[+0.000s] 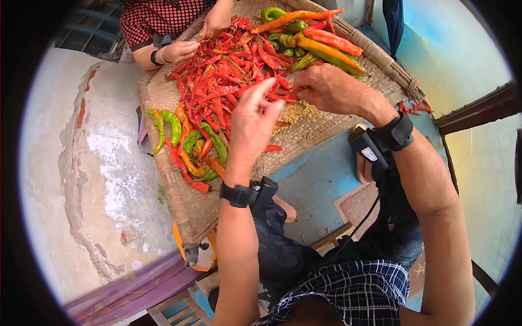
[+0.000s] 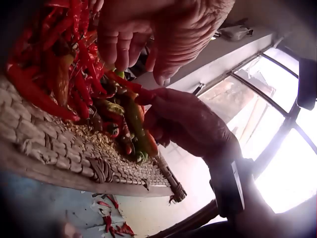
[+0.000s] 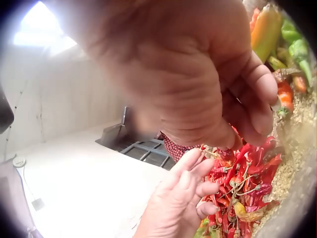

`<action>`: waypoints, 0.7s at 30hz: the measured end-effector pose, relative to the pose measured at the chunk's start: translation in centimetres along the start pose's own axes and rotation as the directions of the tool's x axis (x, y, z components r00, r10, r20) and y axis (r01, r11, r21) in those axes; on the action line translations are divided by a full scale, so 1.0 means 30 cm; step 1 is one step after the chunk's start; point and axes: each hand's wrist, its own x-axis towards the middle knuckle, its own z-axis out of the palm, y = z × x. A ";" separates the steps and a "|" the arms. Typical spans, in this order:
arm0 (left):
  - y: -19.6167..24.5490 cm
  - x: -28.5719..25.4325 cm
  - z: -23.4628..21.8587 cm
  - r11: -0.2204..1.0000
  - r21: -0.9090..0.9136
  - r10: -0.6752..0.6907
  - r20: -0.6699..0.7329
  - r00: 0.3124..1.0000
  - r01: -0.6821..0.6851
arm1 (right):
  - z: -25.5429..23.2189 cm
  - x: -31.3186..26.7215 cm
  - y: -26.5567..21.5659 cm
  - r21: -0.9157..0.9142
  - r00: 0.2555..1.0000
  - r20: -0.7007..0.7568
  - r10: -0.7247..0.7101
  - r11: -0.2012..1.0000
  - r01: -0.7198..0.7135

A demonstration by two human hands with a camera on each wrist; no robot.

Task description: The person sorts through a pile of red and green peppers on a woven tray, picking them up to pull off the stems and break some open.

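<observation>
Over a pile of dried red chili peppers (image 1: 217,81) on a woven tray (image 1: 283,146), both my hands are raised close to each other. My right hand (image 1: 340,89) pinches a red chili pepper (image 2: 132,88) between thumb and fingers, clearest in the left wrist view. Beside it, my left hand (image 1: 253,125) has its fingers loosely extended, with nothing visible between them. Pale yellow seeds (image 1: 299,112) lie scattered on the tray below my right hand. Large green and orange peppers (image 1: 331,51) rest beyond that hand.
Across the tray, another person's hands (image 1: 182,51) work at the pile's far edge. More green, orange and red peppers (image 1: 198,149) lie along the tray's left side. A cracked wall (image 1: 119,163) stands at left. Red pieces (image 1: 416,107) lie beyond the tray's right rim.
</observation>
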 end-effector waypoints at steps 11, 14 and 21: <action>-0.046 0.043 -0.084 0.968 -0.248 -0.140 -0.367 0.920 0.048 | -0.010 -0.013 0.021 0.009 1.000 -0.002 0.020 1.000 -0.019; -0.139 0.044 -0.169 0.977 0.158 -0.009 -0.644 0.765 0.145 | -0.009 -0.010 0.042 -0.009 0.995 -0.096 -0.009 1.000 0.008; -0.098 -0.042 -0.012 0.841 0.488 0.174 0.161 0.972 -0.232 | 0.007 0.000 0.023 -0.050 0.998 -0.065 -0.023 0.999 0.020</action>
